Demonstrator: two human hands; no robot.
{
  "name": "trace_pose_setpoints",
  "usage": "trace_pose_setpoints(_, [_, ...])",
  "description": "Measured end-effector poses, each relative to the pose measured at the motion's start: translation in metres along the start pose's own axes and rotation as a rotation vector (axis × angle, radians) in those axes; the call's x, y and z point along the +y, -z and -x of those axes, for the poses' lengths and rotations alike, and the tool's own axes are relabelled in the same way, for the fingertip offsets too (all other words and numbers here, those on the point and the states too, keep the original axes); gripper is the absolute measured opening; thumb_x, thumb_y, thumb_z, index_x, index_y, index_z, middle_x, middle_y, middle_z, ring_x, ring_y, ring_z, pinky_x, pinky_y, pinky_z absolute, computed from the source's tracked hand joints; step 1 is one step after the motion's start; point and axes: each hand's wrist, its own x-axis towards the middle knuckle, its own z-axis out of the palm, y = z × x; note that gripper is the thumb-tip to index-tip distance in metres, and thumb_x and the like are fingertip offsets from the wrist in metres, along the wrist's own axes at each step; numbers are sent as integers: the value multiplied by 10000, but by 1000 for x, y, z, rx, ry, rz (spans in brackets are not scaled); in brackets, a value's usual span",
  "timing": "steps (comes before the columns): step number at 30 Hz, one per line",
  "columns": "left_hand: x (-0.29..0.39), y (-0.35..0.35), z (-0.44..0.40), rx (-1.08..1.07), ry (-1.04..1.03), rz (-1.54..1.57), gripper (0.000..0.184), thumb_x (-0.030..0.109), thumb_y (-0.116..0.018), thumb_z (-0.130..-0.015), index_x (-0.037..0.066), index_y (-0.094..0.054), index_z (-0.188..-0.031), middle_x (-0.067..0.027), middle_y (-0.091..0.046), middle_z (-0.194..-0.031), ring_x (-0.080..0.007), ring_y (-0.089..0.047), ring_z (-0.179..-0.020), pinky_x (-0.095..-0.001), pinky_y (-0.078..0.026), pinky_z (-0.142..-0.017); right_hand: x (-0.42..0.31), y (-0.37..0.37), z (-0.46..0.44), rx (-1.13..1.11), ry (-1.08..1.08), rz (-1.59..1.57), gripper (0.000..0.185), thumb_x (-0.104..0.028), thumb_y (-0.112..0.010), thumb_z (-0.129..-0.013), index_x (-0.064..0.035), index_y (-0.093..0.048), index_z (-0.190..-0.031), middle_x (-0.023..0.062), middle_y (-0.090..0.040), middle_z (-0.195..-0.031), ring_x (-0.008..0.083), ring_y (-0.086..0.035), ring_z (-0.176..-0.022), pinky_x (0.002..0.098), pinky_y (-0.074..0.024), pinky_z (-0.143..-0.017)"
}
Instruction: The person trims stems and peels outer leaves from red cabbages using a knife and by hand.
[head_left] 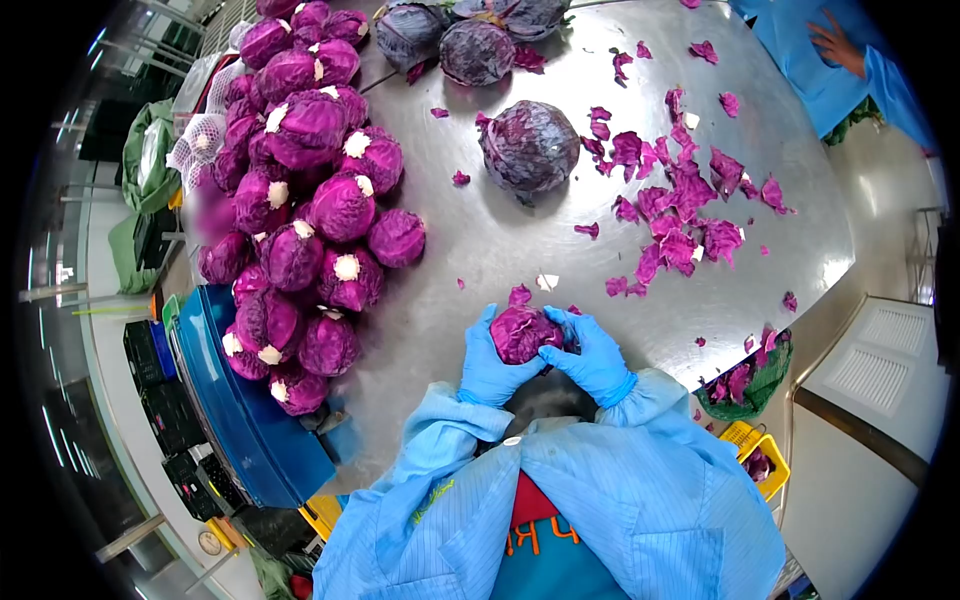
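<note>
Both my hands wear blue gloves and hold one small purple cabbage point(524, 333) at the table's near edge. My left hand point(494, 362) cups its left side. My right hand point(592, 357) is on its right side, with fingers pressed against the leaves. A loose leaf piece sticks up at the top of this cabbage. Just beyond it lies a small white piece point(547, 282). Farther up the metal table point(450, 220) sits a larger, dark unpeeled cabbage point(529, 148).
Many bright purple cabbages point(343, 207) are heaped at the left. Darker cabbages point(477, 52) lie at the far edge. Torn leaves point(690, 190) are scattered at the right. A blue bin point(245, 400) stands lower left, a yellow crate point(770, 480) lower right. Another person's hand point(838, 45) shows top right.
</note>
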Motion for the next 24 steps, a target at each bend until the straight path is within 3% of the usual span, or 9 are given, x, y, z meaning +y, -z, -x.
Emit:
trace_pose_setpoints(2, [11,2,-4,0,-83,74,667,245,-874,-602,-10,-565,-1135,-98,-653,-1020,-178,-629,-928,-311,-499,-856,-12,1,5,53,49,131,633,-351,-723,-797,-119,-489,-1337,161,-573,-1213,257,-625,-1030,358,-507,-852])
trace_pose_setpoints(5, [34,-4,-5,-67,-53,16,597,223,-873,-587,-13,-601,-1063,-81,-662,-971,-164,-632,-891,-305,-504,-823,-42,14,20,124,43,584,545,-288,-702,-818,-128,-519,-1306,130,-602,-1157,244,-660,-876,345,-531,-756])
trace_pose_setpoints(7, [12,-3,-7,-1,-109,23,585,217,-870,-591,-12,-603,-1059,-85,-660,-975,-164,-629,-893,-302,-502,-822,-37,9,21,174,127,525,490,-270,-685,-828,-142,-543,-1279,115,-627,-1086,245,-663,-804,342,-535,-712])
trace_pose_setpoints(12, [-7,3,0,-56,-89,173,772,229,-891,-587,-18,-509,-1211,-111,-587,-1137,-204,-571,-1054,-336,-439,-948,13,15,21,217,139,328,372,-250,-654,-841,-188,-589,-1202,106,-664,-921,254,-670,-737,361,-541,-654])
trace_pose_setpoints(14, [-5,12,9,-107,-9,415,932,216,-903,-580,-26,-407,-1332,-144,-490,-1292,-272,-509,-1185,-386,-366,-1057,24,26,20,252,94,454,369,-246,-654,-840,-197,-589,-1200,99,-666,-926,259,-669,-738,363,-539,-654])
trace_pose_setpoints(18, [-22,36,13,-307,155,946,1047,121,-890,-584,1,-293,-1435,-123,-412,-1422,-250,-444,-1288,-390,-315,-1109,35,73,12,402,102,608,512,-183,-634,-853,-236,-504,-1345,103,-647,-1013,254,-661,-821,374,-534,-693])
trace_pose_setpoints(21, [-26,38,12,-317,16,997,1094,138,-898,-579,4,-253,-1451,-131,-399,-1431,-255,-417,-1312,-403,-311,-1114,-13,89,4,606,142,641,599,-106,-624,-853,-243,-441,-1407,100,-623,-1051,234,-640,-862,356,-524,-733])
trace_pose_setpoints(24, [-21,37,8,-356,-50,932,1137,140,-908,-562,9,-224,-1461,-131,-372,-1447,-265,-391,-1331,-415,-313,-1115,-33,78,0,607,120,584,601,-63,-628,-846,-219,-462,-1402,86,-605,-1049,201,-608,-838,306,-505,-751])
